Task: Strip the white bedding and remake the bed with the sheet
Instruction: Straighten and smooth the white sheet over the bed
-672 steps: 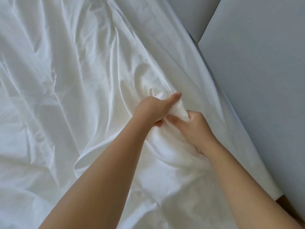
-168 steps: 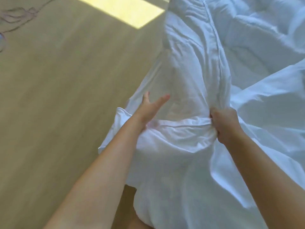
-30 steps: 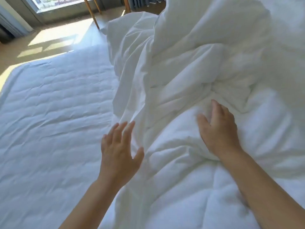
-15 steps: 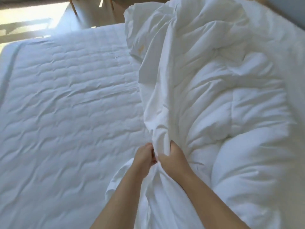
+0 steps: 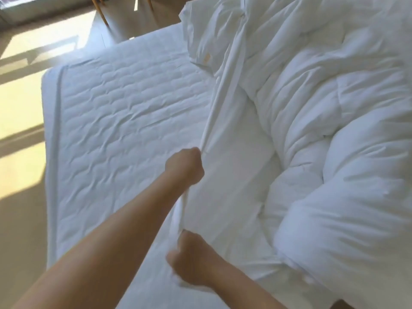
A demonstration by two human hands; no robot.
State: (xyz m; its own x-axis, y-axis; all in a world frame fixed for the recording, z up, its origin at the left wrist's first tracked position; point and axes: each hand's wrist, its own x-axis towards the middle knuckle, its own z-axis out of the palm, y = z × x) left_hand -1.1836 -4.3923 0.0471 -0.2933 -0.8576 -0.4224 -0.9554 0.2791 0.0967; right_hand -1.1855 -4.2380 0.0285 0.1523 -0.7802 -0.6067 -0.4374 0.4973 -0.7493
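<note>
I read the sheet as the smooth white panel lying across the middle of the bed, between the bare quilted mattress on its left and the heaped duvet on its right. The sheet's left edge is gathered into a narrow fold. That fold runs taut from the crumpled fabric at the far end down to the left hand, then on toward me to the right hand. The left hand is extended over the bed with its fingers curled into a fist around the fold, the back of the hand facing up. The right hand sits nearer the camera and lower in the frame. It is motion-blurred, so I cannot separate the individual fingers, but they are closed on the same edge and white cloth bunches out beneath the hand. The two hands are apart, with a straight stretch of fold between them. A small orange mark shows on the crumpled far fabric. The duvet is piled in thick rolls touching the sheet's right side. Beyond the mattress's left edge lies a tan floor with bright sunlit patches — wooden chair legs stand on it at the top of the view.
</note>
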